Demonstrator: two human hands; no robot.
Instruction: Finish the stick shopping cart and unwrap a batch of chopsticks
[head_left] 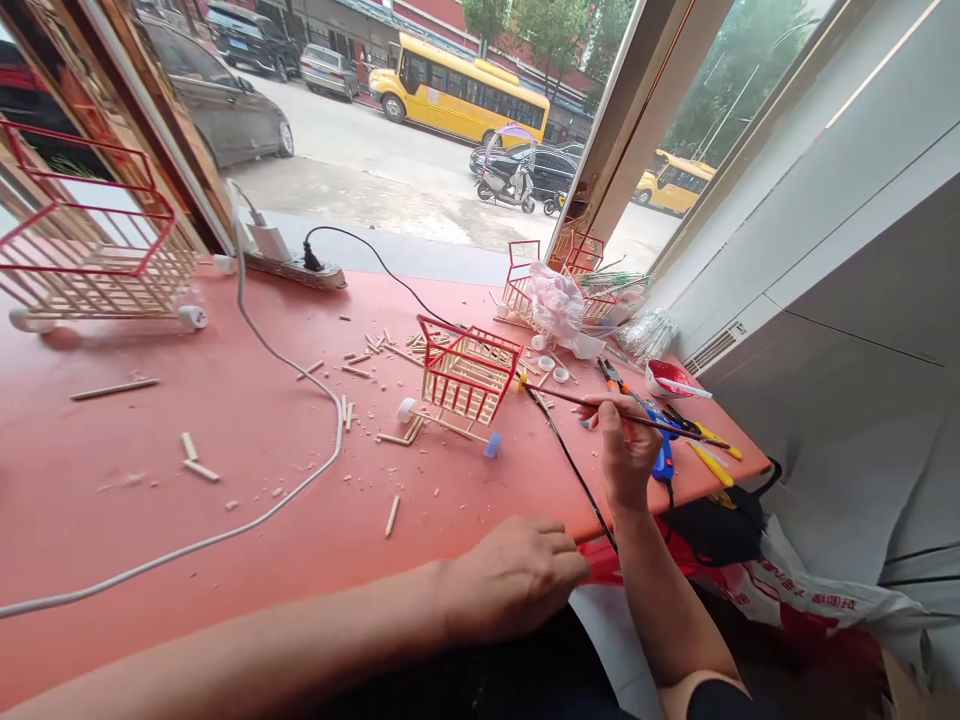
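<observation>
A small cart (469, 385) made of little sticks, with a red-painted rim and upper bars, stands on the table before me. It has a white wheel, a blue wheel and, at its right, a yellow piece (523, 382). My right hand (626, 440) pinches a thin dark-handled paintbrush (564, 397), its tip pointing at the cart's right side by the yellow piece. Whether the tip touches is too small to tell. My left hand (521, 578) lies at the table's front edge, fingers curled under and partly hidden, with nothing visible in it.
Broken sticks (360, 360) and chips litter the pink table (262, 560). A larger cart (97, 240) stands at left; other carts sit at back right by a crumpled bag (555, 300). Right: a red paint cup (667, 378), pliers (611, 375), a blue tool (664, 460). Cables cross the tabletop.
</observation>
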